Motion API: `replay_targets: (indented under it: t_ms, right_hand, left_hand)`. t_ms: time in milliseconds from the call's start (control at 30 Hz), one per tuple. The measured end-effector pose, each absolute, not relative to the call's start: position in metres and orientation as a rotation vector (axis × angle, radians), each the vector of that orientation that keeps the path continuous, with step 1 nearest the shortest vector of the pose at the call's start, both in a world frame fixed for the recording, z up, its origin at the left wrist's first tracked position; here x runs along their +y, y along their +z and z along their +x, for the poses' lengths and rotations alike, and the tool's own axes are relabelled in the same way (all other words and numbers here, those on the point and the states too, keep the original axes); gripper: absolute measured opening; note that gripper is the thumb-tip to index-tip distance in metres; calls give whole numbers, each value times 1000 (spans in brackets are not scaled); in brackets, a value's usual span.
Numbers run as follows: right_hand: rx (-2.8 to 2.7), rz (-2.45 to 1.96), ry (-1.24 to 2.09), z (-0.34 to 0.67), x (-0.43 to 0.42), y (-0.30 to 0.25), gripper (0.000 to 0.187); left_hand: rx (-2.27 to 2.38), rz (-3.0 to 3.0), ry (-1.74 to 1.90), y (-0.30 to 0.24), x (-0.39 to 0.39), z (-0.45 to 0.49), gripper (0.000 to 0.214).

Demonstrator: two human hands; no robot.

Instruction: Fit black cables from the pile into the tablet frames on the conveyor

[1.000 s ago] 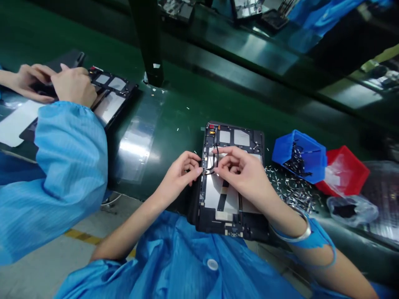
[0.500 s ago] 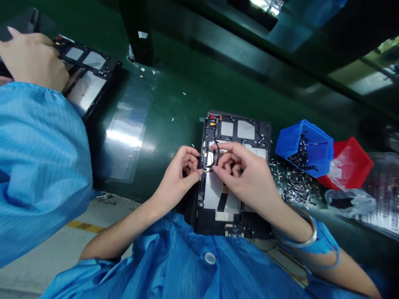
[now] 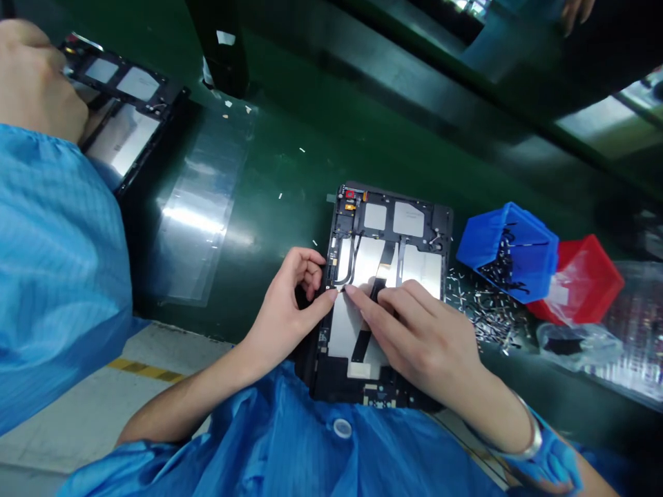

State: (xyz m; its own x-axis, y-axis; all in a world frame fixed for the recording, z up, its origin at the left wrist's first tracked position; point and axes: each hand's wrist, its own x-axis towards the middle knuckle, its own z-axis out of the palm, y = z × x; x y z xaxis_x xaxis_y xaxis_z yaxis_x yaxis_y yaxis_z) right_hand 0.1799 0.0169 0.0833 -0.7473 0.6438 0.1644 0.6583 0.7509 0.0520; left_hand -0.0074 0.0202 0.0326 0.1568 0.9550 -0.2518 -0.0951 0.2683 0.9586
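An opened tablet chassis [image 3: 440,228] lies on the green conveyor belt [image 3: 290,172] in front of me, its silver shields and black flex cables showing. A thin black cable [image 3: 351,266] curves down its left side. My left hand [image 3: 290,310] rests at the chassis's left edge, fingers curled, index tip pressed on the cable's lower end. My right hand [image 3: 419,338] lies over the middle of the chassis, fingers stretched out and pressing flat, index tip meeting the left one.
A blue bin [image 3: 505,248] of small dark parts and a red bin [image 3: 585,279] stand to the right, with several loose metal bits [image 3: 484,314] scattered before them. A co-worker's blue sleeve [image 3: 56,276] and hand [image 3: 31,76] work on another tablet chassis [image 3: 129,103] at the left.
My right hand has dropped from the cable loop near the top of the chassis and flattened lower down. The cable now lies flat instead of standing up. The view has shifted slightly.
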Motion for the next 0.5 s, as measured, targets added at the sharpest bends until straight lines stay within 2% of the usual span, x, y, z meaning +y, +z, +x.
replay_targets:
  t_ms: [500]
  right_hand:
    - [-2807,-1112,-215,187,45,80,31]
  left_hand:
    - [1110,898,987,31,18,-6,26]
